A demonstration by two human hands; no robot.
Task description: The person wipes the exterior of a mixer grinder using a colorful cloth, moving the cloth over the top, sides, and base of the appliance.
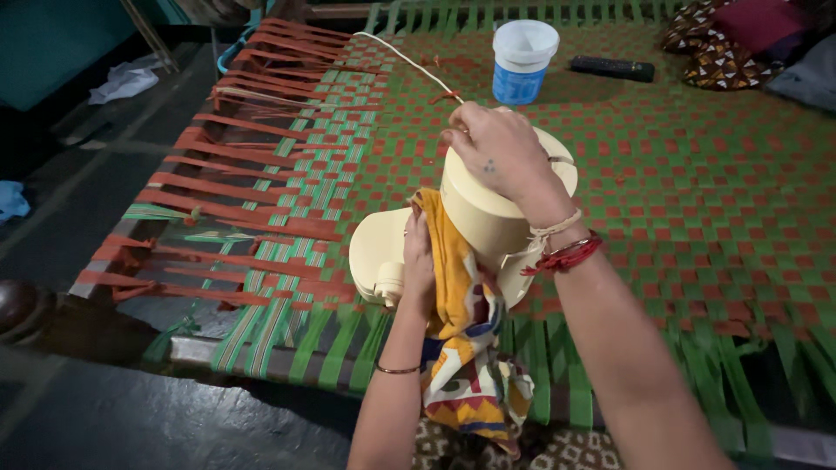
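Note:
A cream plastic appliance [479,218] with a round upper body and a flat base [374,252] stands on a woven cot. My right hand [496,150] rests on its top and grips it near the white cord [409,61]. My left hand [418,265] presses a yellow patterned cloth [461,339] against the appliance's side. The cloth hangs down past the cot's edge.
The cot [697,174] is woven of green and red straps, with loose red straps [235,165] at its left end. A white and blue plastic tub [522,59], a black remote [612,67] and patterned pillows [731,43] lie at the far side. Dark floor is on the left.

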